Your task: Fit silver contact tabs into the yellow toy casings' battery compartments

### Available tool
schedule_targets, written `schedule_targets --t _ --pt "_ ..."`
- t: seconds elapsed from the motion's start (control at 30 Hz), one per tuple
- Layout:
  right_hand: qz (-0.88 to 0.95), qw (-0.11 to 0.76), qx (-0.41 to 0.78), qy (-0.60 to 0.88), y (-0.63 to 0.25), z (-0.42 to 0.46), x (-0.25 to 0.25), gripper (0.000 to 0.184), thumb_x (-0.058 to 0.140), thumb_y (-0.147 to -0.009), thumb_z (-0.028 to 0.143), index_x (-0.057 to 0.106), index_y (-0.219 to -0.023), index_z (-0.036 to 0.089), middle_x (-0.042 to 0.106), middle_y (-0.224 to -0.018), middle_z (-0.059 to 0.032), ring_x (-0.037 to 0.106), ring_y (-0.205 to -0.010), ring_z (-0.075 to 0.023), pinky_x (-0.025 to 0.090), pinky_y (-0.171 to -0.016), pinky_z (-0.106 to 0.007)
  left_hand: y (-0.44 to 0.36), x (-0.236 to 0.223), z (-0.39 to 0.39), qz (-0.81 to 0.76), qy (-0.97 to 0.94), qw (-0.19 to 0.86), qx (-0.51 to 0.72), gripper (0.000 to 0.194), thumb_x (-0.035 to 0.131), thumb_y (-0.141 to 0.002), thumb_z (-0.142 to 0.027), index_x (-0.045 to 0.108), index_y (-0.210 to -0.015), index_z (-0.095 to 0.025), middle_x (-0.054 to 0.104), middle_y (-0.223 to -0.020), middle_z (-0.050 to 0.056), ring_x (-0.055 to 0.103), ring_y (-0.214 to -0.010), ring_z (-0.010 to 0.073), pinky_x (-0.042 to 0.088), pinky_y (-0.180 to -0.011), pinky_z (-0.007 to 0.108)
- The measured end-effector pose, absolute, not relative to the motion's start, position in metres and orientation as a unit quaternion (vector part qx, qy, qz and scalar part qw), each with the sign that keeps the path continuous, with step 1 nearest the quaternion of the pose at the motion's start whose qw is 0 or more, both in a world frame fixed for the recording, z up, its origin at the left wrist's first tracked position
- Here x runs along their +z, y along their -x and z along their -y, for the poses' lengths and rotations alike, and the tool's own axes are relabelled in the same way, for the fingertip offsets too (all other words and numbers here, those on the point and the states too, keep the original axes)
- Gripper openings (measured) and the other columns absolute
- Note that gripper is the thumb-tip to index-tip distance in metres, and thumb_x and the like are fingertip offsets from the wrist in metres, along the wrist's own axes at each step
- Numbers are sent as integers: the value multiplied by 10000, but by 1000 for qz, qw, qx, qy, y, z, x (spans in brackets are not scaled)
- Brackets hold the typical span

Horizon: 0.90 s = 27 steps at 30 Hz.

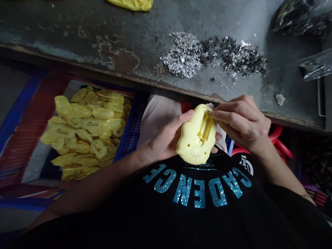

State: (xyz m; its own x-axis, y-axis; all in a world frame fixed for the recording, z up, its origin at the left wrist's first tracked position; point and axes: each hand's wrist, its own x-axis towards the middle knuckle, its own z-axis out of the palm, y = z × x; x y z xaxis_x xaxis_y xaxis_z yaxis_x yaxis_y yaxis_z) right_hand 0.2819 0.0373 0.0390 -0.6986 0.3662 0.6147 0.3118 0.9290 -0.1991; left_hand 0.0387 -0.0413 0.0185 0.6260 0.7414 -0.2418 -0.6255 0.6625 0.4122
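A pale yellow plastic toy shell [196,151] with a battery slot and a ring of small speaker holes rests in my left hand [168,136], whose thumb and fingers close around its sides. My right hand [240,121] pinches at the top end of the slot, fingertips touching the shell there. Whatever sits between those fingertips is hidden or too small to make out. Beyond my hands, on the bench, lies a heap of small shiny metal clips [185,55], with a darker heap [233,55] of similar pieces joined to it.
At the left, a blue crate [129,128] holds many yellow plastic shells [90,121]. The worn metal bench [145,41] has its front edge just past my hands. Plastic bags of metal parts [319,65] lie at the right. Part of a yellow item [135,3] shows at the top.
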Motion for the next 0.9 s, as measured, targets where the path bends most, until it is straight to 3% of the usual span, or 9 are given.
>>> schedule_targets --t 0.13,0.27,0.43,0.6,0.77,0.9 --pt "908 367 53 196 -282 -35 35 301 762 -1183 231 794 -1473 302 906 -1180 -45 819 -952 -234 620 -825 -412 -38 13 41 -179 -162 892 383 624 717 -1134 -623 725 -1499 -117 918 -1118 166 922 -953 334 746 -815 383" --pt "895 379 68 225 -282 -32 32 373 800 -1161 244 785 -1518 355 904 -1168 -31 821 -954 -236 609 -849 -417 -36 11 41 -170 -160 894 381 609 683 -1150 -638 736 -1470 -123 918 -1101 154 920 -971 328 744 -810 371" --pt "899 370 48 229 -283 -30 27 406 730 -1181 220 762 -1555 376 893 -1167 -31 789 -927 -238 569 -827 -426 -34 10 41 -157 -153 901 373 688 588 -1188 -640 665 -1633 -121 924 -1160 157 920 -995 325 733 -830 379" --pt "900 369 41 227 -280 -28 26 406 730 -1165 213 778 -1530 383 906 -1178 -29 785 -924 -245 572 -817 -438 -36 11 40 -157 -173 894 382 725 658 -1165 -635 637 -1683 -128 925 -1116 139 913 -962 312 719 -805 359" --pt "878 362 171 264 -278 -33 43 241 791 -1153 244 862 -1371 317 900 -1201 -67 842 -1052 -257 673 -907 -434 -40 11 42 -193 -190 878 395 791 787 -1075 -692 674 -1644 -153 921 -1129 136 911 -973 327 734 -844 397" --pt "874 261 306 272 -278 -46 62 239 851 -1128 371 861 -1342 263 881 -1221 -83 825 -1017 -238 695 -874 -387 -44 10 50 -275 -215 823 448 760 866 -1043 -684 695 -1617 -216 905 -1237 116 899 -1084 307 732 -881 366"
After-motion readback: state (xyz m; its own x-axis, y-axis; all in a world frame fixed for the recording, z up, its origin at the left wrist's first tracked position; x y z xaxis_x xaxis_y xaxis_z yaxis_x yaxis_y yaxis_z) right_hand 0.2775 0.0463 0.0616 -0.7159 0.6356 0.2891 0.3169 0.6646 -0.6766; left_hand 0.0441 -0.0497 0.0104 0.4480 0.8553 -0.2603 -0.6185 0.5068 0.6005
